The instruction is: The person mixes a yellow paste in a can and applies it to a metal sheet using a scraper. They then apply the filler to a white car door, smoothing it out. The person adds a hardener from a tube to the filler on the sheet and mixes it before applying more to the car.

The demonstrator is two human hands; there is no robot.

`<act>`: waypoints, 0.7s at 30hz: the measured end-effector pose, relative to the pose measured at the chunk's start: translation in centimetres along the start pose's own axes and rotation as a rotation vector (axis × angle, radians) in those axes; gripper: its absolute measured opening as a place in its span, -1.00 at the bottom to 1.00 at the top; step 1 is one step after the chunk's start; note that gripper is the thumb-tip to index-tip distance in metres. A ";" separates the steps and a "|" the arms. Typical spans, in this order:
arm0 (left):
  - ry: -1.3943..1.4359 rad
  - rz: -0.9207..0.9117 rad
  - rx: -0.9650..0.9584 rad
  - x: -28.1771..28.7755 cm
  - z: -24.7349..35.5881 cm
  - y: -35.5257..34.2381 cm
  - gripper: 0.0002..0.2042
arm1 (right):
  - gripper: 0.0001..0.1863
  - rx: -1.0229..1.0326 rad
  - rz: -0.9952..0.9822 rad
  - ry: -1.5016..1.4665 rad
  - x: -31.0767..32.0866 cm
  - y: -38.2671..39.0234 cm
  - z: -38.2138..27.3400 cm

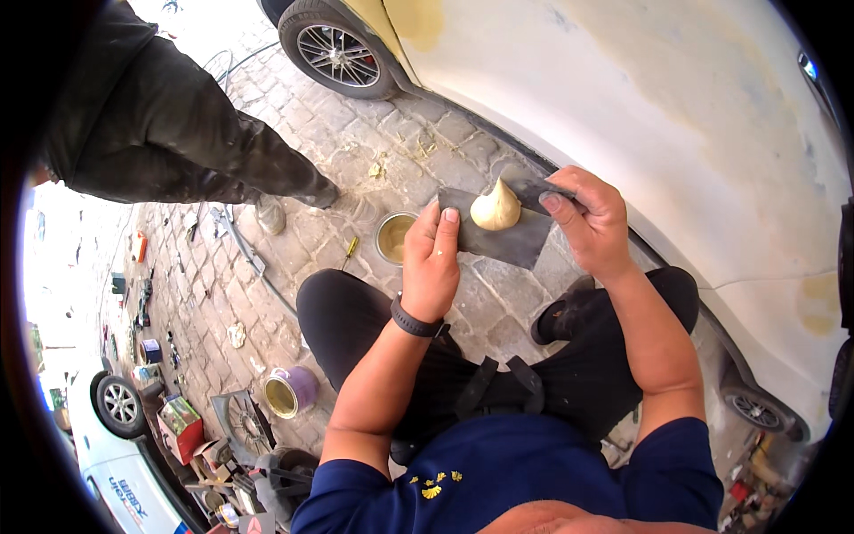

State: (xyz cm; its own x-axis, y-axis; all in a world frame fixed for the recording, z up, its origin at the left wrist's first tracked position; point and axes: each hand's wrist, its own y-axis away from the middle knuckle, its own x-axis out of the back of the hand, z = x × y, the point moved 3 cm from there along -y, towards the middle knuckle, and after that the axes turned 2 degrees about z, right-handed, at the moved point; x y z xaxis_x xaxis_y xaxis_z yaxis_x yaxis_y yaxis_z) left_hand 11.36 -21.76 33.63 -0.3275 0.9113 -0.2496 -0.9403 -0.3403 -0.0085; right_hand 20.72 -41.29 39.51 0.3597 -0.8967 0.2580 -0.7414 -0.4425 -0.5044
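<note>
My left hand [431, 267], with a dark band on its wrist, grips the edge of a flat dark putty plate [511, 247]. A cream, pointed lump of body filler [495, 210] sits on that plate. My right hand [592, 222] pinches a thin dark putty spreader [531, 190] between thumb and fingers. The spreader's far end reaches to the filler, and part of it is hidden behind the lump. An open round tin [389, 240] with tan paste inside stands on the paving just left of my left hand.
A white car [623, 98] with yellowish filler patches runs along my right. Someone in dark trousers [196, 133] stands at the upper left. On the paving are a yellow-handled screwdriver [350, 251], another tin [291, 392] and scattered parts. Another car [124, 472] is lower left.
</note>
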 end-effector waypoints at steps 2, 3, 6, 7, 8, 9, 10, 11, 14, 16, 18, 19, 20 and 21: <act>0.048 0.054 0.025 0.6 -0.5 -0.3 -0.78 | -0.84 0.041 -0.113 0.103 0.3 -0.4 0.4; 0.076 0.078 0.041 1.2 -1.0 -0.4 -0.77 | -0.83 0.061 -0.168 0.154 0.5 -0.5 0.6; 0.259 0.145 0.117 2.4 -1.4 -0.7 -0.73 | -0.78 -0.141 -0.301 0.365 2.2 -1.1 0.8; 0.301 0.165 0.092 2.4 -1.0 -1.0 -0.72 | -0.76 -0.256 -0.166 0.283 2.8 -1.1 1.4; 0.342 0.186 0.067 2.5 -0.7 -1.5 -0.70 | -0.73 -0.370 -0.031 0.200 3.2 -0.9 2.2; 0.388 0.204 0.043 2.4 -0.6 -1.7 -0.68 | -0.71 -0.480 0.106 0.119 3.6 -0.6 3.2; 0.406 0.199 0.048 2.5 -0.7 -1.7 -0.67 | -0.74 -0.481 0.239 -0.262 3.3 -0.7 4.4; 0.417 0.178 0.049 2.3 -0.8 -1.8 -0.68 | -0.75 -0.541 0.275 -0.359 3.3 -0.4 5.0; 0.442 0.106 0.049 1.5 -1.4 -1.3 -0.68 | -0.79 -0.688 0.295 -0.550 1.6 0.1 5.4; 0.451 0.032 0.031 0.6 -1.5 -0.9 -0.68 | -0.78 -0.740 0.296 -0.494 0.7 0.7 6.6; 0.405 -0.018 0.008 0.1 -1.5 -0.5 -0.69 | -0.74 -0.772 0.230 -0.412 0.2 0.9 7.3; 0.381 -0.040 -0.004 -0.1 -1.4 -0.4 -0.69 | -0.74 -0.774 0.223 -0.392 0.1 1.1 7.3; 0.342 -0.059 -0.009 -0.2 -1.4 -0.3 -0.68 | -0.72 -0.777 0.215 -0.373 -0.3 1.2 7.3; 0.300 -0.076 -0.014 -0.2 -1.2 -0.2 -0.68 | -0.71 -0.781 0.205 -0.357 -0.6 1.3 7.2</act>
State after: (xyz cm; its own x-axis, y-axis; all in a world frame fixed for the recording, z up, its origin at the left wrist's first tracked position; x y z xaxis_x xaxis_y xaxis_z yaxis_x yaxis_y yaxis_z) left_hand 11.75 -22.10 32.53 -0.2128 0.8255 -0.5228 -0.9589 -0.2791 -0.0504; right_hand 23.64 -41.43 32.76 0.2357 -0.9650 -0.1148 -0.9393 -0.2565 0.2280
